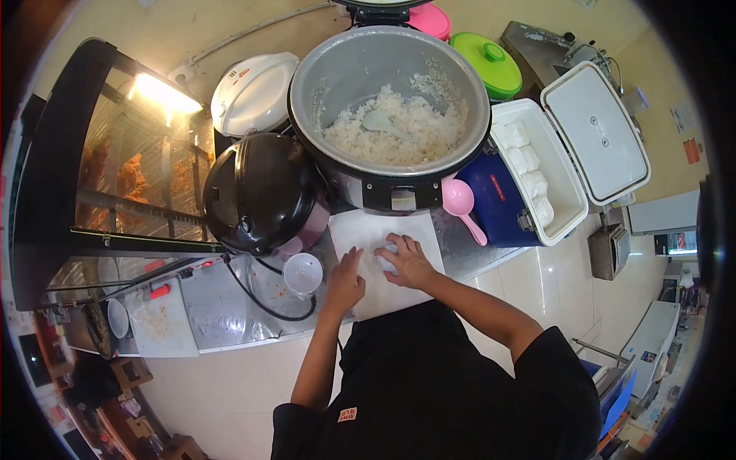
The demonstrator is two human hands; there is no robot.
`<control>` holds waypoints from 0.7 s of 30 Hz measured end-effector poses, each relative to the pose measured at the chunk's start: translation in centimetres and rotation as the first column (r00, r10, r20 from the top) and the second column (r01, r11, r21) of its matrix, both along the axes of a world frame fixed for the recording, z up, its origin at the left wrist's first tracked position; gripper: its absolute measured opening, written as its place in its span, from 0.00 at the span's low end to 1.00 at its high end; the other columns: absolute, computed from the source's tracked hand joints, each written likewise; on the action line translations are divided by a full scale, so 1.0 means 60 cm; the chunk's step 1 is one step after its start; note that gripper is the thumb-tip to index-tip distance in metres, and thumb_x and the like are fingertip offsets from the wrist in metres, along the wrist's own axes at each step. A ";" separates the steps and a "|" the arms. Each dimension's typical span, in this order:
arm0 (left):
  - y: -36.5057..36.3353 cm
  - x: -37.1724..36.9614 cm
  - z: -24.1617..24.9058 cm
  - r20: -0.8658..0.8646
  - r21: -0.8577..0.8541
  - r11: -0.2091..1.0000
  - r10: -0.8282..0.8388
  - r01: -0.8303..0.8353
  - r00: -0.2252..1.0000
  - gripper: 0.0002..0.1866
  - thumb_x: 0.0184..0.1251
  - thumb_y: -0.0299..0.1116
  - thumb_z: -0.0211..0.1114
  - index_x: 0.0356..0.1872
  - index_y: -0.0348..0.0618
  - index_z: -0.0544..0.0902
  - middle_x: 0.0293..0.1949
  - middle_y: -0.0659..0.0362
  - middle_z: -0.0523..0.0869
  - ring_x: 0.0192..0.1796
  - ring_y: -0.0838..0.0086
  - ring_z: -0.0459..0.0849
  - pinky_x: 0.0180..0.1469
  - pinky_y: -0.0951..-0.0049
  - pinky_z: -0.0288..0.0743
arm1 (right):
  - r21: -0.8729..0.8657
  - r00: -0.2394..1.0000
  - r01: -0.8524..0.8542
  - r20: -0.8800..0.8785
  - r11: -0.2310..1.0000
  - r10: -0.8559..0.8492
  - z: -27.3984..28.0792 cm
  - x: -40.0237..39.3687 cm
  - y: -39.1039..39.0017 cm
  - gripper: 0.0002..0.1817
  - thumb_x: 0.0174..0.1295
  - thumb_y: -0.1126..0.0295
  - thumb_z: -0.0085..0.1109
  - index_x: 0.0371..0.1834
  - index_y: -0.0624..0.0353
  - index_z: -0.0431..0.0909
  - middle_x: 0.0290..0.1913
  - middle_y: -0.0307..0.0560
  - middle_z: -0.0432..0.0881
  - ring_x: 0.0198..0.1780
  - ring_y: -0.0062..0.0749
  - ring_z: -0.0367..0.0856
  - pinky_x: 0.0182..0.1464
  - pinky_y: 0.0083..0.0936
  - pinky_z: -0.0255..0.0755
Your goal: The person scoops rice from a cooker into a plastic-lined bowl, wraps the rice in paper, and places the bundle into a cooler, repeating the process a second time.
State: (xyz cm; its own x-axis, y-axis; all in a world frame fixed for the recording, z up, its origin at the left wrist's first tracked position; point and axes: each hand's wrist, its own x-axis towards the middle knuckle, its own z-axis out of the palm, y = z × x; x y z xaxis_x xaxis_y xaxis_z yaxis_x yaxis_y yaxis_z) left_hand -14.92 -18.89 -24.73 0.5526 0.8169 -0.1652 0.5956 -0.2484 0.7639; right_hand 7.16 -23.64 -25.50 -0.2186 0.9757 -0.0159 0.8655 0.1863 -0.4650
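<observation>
Under my right hand (409, 266), on the white sheet (383, 303), sits a pale lump (386, 259); my fingers bend round its top and side and have hold of it, though I cannot tell whether it is wrapped rice or a small vessel. Just to its left, my left hand (345, 282) is loosely extended, its fingertips pointing away from me, apart from the lump and holding nothing that I can see. I judge the step in hand to be pressing or gathering the lump against the sheet; the next move seems to call for a gentle, even squeeze, with the left palm brought in as a wall so nothing slides. My right forearm slants in from the right, while my left runs up more steeply, so both converge before my body. Just beyond the sheet stands the big pot (322, 69), with rice (353, 140) in it and a paddle (387, 125) lying on the rice. To the right, a pink scoop (459, 198) is beside the blue cooler (494, 195), which stands open over a row of white bundles (529, 165). To the left are a white cup (303, 274), the black cooker (261, 192) and, farther out, a lit case (96, 153).
</observation>
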 end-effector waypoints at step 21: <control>0.096 0.080 -0.112 -0.220 0.229 0.934 -0.226 0.275 0.949 0.36 0.59 0.18 0.57 0.73 0.47 0.69 0.76 0.53 0.67 0.78 0.56 0.63 0.78 0.49 0.54 | 0.007 0.943 -0.316 -0.112 0.949 0.315 -0.016 0.047 0.015 0.35 0.47 0.63 0.73 0.63 0.37 0.73 0.69 0.53 0.62 0.67 0.58 0.64 0.71 0.47 0.62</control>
State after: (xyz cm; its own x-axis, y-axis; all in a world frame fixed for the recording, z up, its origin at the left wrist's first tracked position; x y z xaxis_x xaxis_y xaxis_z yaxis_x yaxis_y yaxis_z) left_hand -10.11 -13.15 -31.46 0.7239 0.6839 -0.0911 0.6142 -0.5787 0.5365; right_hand 9.96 -22.77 -26.44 -0.5160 0.8564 0.0156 0.7066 0.4359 -0.5574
